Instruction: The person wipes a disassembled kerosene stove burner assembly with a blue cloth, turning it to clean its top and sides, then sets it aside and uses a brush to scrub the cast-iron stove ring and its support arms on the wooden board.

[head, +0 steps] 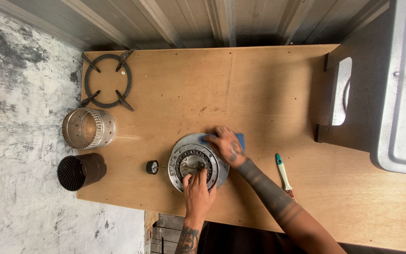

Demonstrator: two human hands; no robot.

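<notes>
Round metal burner assembly [196, 162] seated at near centre of plywood board [269, 108], close to near edge. Left hand [198, 192] placed on near rim, fingers curled down and pressed on the inner ring; whether anything is pinched there cannot be told. Right hand [228, 145] laid flat on far right rim, fingers spread, pressing blue cloth [238, 139] against the metal.

Surroundings: small black knob [152, 167] just left of assembly, apart from it. Perforated silver cylinder [89, 128] and dark perforated cylinder [81, 171] lying on their sides at left edge of board, the dark one overhanging. Black pan support ring [107, 80] at far left corner. Paintbrush with teal and white handle [284, 174] right of right forearm, well apart from assembly. Grey metal stove body [402, 89] at far right.

Hidden: most of blue cloth under right hand; centre detail of assembly partly under left fingers; bristles of paintbrush hard to make out; stove body cut off by frame.

Open room: bare board far of assembly and between forearm and stove body; little margin on near side
</notes>
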